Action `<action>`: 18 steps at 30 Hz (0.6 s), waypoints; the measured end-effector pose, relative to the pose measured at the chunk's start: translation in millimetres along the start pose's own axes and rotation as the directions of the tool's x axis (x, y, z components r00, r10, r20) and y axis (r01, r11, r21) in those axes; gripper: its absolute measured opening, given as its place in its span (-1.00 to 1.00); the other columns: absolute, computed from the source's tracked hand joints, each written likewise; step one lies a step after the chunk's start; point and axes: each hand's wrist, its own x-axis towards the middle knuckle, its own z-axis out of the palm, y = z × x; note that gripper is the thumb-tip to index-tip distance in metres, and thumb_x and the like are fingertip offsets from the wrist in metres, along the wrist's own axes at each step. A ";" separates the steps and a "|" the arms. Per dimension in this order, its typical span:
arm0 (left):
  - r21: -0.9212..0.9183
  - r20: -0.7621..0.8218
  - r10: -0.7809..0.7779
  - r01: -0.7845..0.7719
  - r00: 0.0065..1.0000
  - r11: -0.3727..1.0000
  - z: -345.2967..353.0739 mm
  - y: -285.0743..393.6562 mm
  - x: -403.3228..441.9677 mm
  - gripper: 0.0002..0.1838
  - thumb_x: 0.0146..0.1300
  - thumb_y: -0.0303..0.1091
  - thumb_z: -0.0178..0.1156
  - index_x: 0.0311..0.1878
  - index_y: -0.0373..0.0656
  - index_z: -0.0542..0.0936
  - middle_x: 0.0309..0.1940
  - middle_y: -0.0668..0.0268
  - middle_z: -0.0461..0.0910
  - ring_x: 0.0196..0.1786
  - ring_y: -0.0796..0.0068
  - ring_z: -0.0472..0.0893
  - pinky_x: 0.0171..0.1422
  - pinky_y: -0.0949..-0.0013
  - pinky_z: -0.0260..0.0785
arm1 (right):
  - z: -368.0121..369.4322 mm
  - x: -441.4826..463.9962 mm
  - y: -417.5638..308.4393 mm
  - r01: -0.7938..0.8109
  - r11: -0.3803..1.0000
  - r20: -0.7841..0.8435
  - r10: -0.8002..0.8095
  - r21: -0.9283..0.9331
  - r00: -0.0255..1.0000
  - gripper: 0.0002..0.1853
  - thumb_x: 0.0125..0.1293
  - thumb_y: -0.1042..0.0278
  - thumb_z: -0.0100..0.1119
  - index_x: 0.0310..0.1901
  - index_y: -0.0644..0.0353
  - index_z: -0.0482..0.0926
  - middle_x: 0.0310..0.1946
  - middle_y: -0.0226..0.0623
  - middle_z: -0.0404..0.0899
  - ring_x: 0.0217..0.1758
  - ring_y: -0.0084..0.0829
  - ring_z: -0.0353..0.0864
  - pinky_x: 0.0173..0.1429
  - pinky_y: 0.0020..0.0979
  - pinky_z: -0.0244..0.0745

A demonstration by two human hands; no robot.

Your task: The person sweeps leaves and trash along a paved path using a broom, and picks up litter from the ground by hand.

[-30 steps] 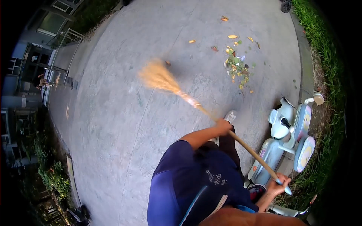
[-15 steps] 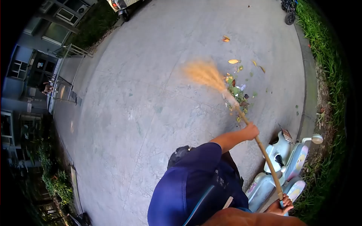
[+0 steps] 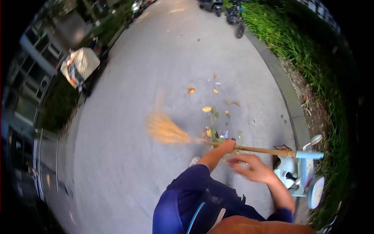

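Observation:
A straw broom (image 3: 269, 150) lies almost level across the view, its pale bristles (image 3: 167, 128) blurred at the left and a light blue end on its handle at the right. My left hand (image 3: 229, 146) is wrapped around the handle near the bristles. Just below the handle, my right hand (image 3: 251, 167) is off the broom, its fingers apart and slightly blurred. A small heap of leaves (image 3: 214, 133) and scraps lies on the pavement beyond my left hand, partly hidden by the hand and handle. Yellow leaves (image 3: 206, 109) are scattered farther ahead.
A light blue scooter (image 3: 298, 177) stands close on my right, by the kerb (image 3: 288, 97) and grass (image 3: 269, 27). At the left edge is a covered scooter (image 3: 83, 66), with a metal railing (image 3: 46, 163) nearer. More two-wheelers (image 3: 235, 19) are parked far ahead.
My right hand has let go of the handle's end and moved up and left. The broom has swung to nearly level, bristles further left and lower. The view has tipped up along the path.

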 end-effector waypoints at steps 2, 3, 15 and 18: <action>-0.149 0.004 -0.064 0.064 0.998 0.987 -34.6 -11.9 1.3 -0.73 -0.07 -0.21 0.21 -0.36 -0.21 0.54 -0.29 0.08 0.55 -0.16 0.06 0.54 -0.10 0.14 0.39 | 58.5 104.1 -97.9 0.633 0.767 0.202 -0.607 -0.100 0.768 -0.69 0.11 0.29 0.13 -0.13 0.23 0.50 -0.17 -0.16 0.49 -0.10 -0.21 0.46 0.06 -0.31 0.30; -0.074 0.044 0.021 -0.018 0.999 0.997 -38.5 -12.9 12.0 -0.72 -0.08 -0.22 0.20 -0.35 -0.22 0.54 -0.29 0.06 0.54 -0.16 0.04 0.54 -0.09 0.12 0.39 | 95.7 125.0 -138.8 0.831 0.545 0.174 -0.834 0.114 0.523 -0.59 0.10 0.19 0.12 -0.02 0.15 0.41 -0.18 -0.22 0.43 -0.09 -0.21 0.38 0.01 -0.20 0.25; -0.092 0.015 0.187 -0.185 0.982 0.978 -107.1 -67.2 44.0 -0.75 -0.10 -0.26 0.15 -0.33 -0.15 0.57 -0.35 0.04 0.56 -0.23 0.04 0.55 -0.14 0.14 0.41 | 187.1 236.6 -206.9 0.845 0.533 0.760 -0.531 -0.043 0.374 -0.41 0.20 -0.28 -0.32 -0.25 0.14 0.47 -0.19 -0.26 0.50 -0.03 -0.13 0.38 0.01 -0.21 0.25; -0.090 0.026 0.232 -0.229 0.972 0.969 -117.7 -65.3 47.1 -0.75 -0.08 -0.26 0.13 -0.32 -0.19 0.56 -0.34 -0.02 0.54 -0.21 0.02 0.55 -0.12 0.13 0.41 | 196.2 235.7 -191.0 0.882 0.471 0.357 -0.825 0.008 0.437 -0.68 0.24 0.09 -0.21 -0.56 0.05 0.39 -0.58 -0.50 0.42 -0.23 -0.42 0.38 -0.18 -0.22 0.13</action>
